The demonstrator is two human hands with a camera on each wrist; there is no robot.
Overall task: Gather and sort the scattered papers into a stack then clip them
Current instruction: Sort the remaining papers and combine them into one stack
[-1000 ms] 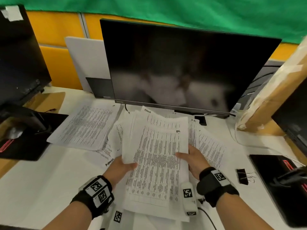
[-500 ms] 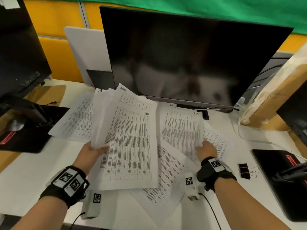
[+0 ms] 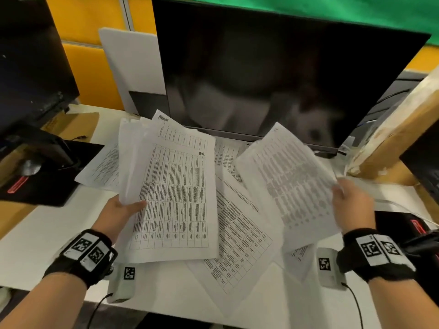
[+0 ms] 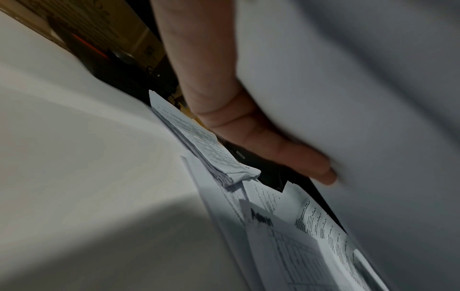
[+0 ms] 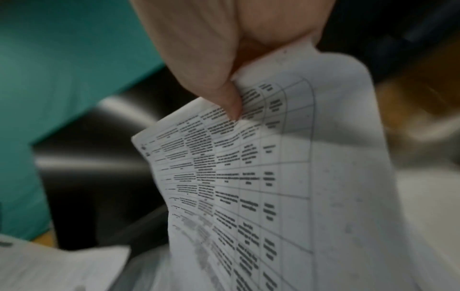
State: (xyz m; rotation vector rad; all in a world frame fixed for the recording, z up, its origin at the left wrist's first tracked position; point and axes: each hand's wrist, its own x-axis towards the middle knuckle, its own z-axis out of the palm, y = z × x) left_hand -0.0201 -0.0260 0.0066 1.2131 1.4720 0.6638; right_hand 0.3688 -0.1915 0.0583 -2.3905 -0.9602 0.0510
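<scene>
My left hand [image 3: 123, 210] grips a bundle of printed papers [image 3: 171, 191] by its left edge, thumb on top, lifted over the white desk [image 3: 47, 236]. From the left wrist view, that hand [image 4: 248, 126] shows its fingers under the bundle's blank underside [image 4: 348, 98]. My right hand [image 3: 351, 203] pinches a printed sheet [image 3: 292, 186] by its right edge and holds it raised and tilted; in the right wrist view the thumb [image 5: 224, 94] presses on that sheet [image 5: 273, 177]. More loose papers [image 3: 237, 241] lie on the desk between my hands, and another [image 3: 102, 169] lies at the left.
A large dark monitor [image 3: 273, 79] stands right behind the papers. A black pad with a mouse [image 3: 31, 167] sits at the left. A cardboard box [image 3: 392, 138] leans at the right, with a black device [image 3: 408, 224] below it.
My right hand has picked a sheet up off the desk and lifted it to the right. The left hand's bundle has stayed at the left, raised.
</scene>
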